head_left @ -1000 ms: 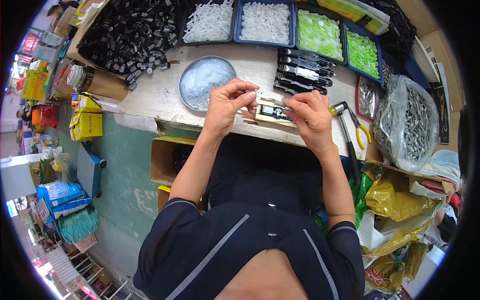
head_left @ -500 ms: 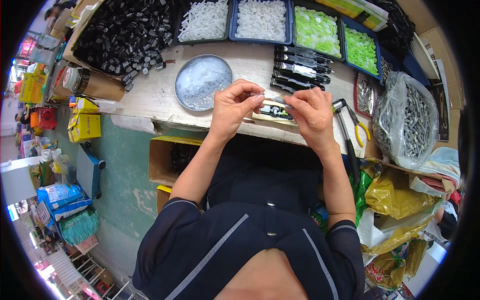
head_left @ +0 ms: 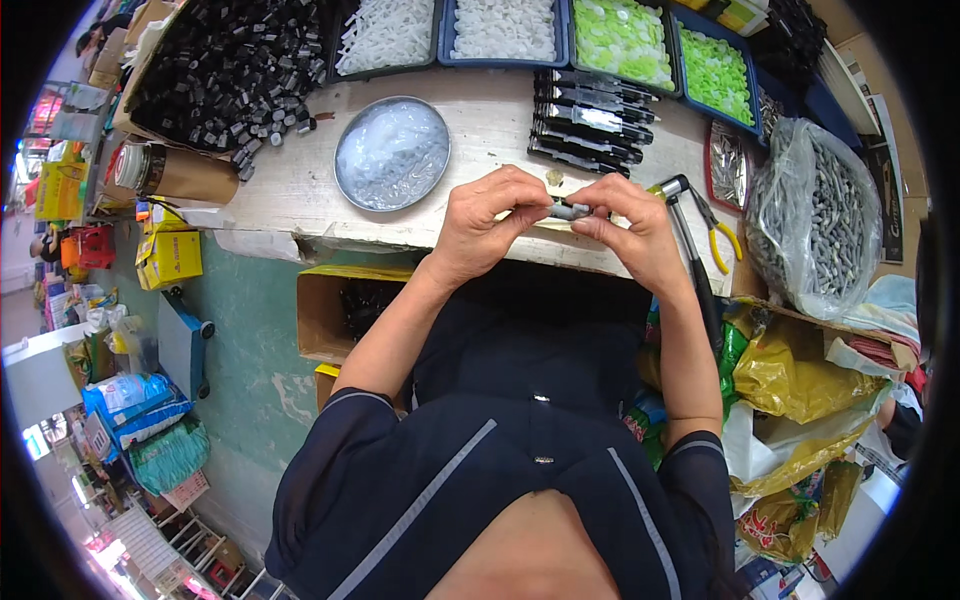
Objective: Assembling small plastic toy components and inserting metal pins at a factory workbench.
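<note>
Above the near edge of the workbench, my two hands meet over a small grey cylindrical part. Fingertips of my left hand pinch its left end. At its right end are the closed thumb and fingers of my right hand. Something dark shows beside the part between the fingertips, too small to make out. Just beyond the hands lies a stack of black elongated assemblies. Left of them stands a round metal dish with a whitish translucent, grease-like substance in it.
Trays of white pieces and green pieces line the back. Small black parts heap at left near a brown-filled jar. At right are a hammer, yellow-handled pliers and a clear bag of grey parts.
My hands have drawn closer together around the grey part and turned slightly. The black-and-green piece seen below them earlier is now out of sight. The whole view has shifted a little.
</note>
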Demonstrator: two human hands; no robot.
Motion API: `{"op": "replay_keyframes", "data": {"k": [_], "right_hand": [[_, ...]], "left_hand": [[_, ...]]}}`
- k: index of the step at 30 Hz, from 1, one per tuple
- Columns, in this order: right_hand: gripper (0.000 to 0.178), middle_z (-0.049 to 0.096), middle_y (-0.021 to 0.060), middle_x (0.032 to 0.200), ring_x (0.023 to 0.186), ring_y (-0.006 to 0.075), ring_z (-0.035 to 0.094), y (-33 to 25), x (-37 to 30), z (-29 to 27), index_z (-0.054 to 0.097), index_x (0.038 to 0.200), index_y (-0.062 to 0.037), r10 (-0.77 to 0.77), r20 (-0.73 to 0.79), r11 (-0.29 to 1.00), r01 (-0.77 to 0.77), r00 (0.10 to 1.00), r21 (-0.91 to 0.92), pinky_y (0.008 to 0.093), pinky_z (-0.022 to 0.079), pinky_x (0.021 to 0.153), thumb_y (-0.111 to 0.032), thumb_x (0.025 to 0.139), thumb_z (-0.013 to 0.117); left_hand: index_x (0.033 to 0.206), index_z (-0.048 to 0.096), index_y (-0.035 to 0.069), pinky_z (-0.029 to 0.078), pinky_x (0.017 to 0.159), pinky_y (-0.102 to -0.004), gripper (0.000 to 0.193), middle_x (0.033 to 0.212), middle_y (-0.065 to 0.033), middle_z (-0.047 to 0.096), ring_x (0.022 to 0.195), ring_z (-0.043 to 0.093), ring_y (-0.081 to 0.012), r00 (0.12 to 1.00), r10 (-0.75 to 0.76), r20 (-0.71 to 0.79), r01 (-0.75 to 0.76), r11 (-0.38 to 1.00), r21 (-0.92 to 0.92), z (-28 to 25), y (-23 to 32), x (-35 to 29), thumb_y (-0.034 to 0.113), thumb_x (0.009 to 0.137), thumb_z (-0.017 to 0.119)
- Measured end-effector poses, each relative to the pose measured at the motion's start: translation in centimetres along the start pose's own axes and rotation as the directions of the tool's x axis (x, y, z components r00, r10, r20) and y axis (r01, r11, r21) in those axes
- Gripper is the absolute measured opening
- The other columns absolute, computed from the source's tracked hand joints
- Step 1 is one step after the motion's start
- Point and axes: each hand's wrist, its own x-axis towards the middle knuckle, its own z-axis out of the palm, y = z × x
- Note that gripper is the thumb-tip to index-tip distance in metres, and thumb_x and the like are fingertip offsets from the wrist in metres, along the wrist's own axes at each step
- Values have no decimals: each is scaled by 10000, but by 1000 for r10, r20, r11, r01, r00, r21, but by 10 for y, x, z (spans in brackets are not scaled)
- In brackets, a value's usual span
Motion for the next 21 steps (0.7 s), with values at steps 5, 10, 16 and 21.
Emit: {"op": "replay_keyframes", "data": {"k": [5, 10, 16, 21], "right_hand": [[209, 588, 81, 774, 680, 193, 551, 9, -11, -13, 644, 897, -1, 50, -42, 998, -52, 998, -36, 302, 425, 625, -28, 694, 684], [175, 601, 97, 785, 749, 251, 559, 20, -20, -24, 638, 886, 12, 85, -25, 944, -89, 996, -317, 349, 415, 671, -47, 723, 664], [176, 592, 80, 782, 771, 241, 548, 25, -17, -19, 640, 889, -15, 50, 8, 908, -42, 999, -416, 348, 386, 692, -73, 724, 663], [174, 594, 76, 781, 765, 237, 547, 20, -13, -14, 636, 885, -17, 13, 37, 891, 5, 999, -454, 346, 388, 692, -70, 721, 666]], "left_hand": [[871, 630, 33, 429, 685, -303, 198, 829, -56, 624, 763, 574, -214, 995, 12, -100, 7, 983, 186, 12, -12, -6, 15, 686, 700], [896, 653, 68, 357, 778, -315, 233, 926, -36, 616, 908, 519, -206, 997, -14, -79, 49, 891, 452, 20, -21, -13, 105, 677, 721], [871, 659, 104, 290, 789, -338, 252, 915, 0, 581, 931, 473, -194, 996, -36, -86, 78, 837, 542, 35, -29, -13, 137, 631, 733], [871, 662, 114, 288, 771, -336, 260, 882, 1, 565, 888, 466, -192, 993, -57, -105, 105, 840, 532, 37, -29, -14, 138, 623, 736]]}}
